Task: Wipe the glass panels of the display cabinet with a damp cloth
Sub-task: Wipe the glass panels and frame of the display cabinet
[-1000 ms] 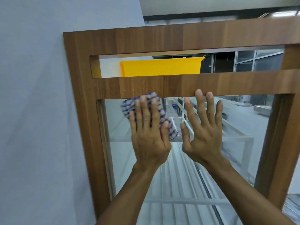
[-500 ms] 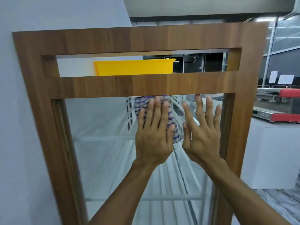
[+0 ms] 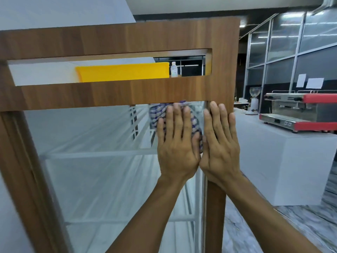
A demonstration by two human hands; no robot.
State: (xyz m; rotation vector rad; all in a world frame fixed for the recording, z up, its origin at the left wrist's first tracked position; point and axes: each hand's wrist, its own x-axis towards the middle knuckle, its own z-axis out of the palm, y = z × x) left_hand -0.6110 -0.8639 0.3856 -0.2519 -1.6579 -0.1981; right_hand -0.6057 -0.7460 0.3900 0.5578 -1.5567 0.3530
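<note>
Since the checked cloth (image 3: 157, 115) sits trapped under the left hand (image 3: 176, 145), at the top right corner of the glass panel (image 3: 91, 157), the only room for a stroke lies to the left and downward. The fingers (image 3: 178, 121) are straight and close together, pressing the cloth flat against the glass rather than gripping it; the bunched cloth pokes out above and to the left of them. Directly above runs the wooden rail (image 3: 109, 96), with the fingertips just under its edge. To the right the right hand (image 3: 220, 145) lies flat, fingers straight, over the wooden upright (image 3: 215, 216) and the glass edge, its thumb touching the left hand's, so I'd judge that way blocked. Behind the slot above sit a yellow bin (image 3: 124, 72) and a small bottle (image 3: 173, 69). Well apart, a red coffee machine (image 3: 299, 114) stands on a white desk (image 3: 291, 170).
</note>
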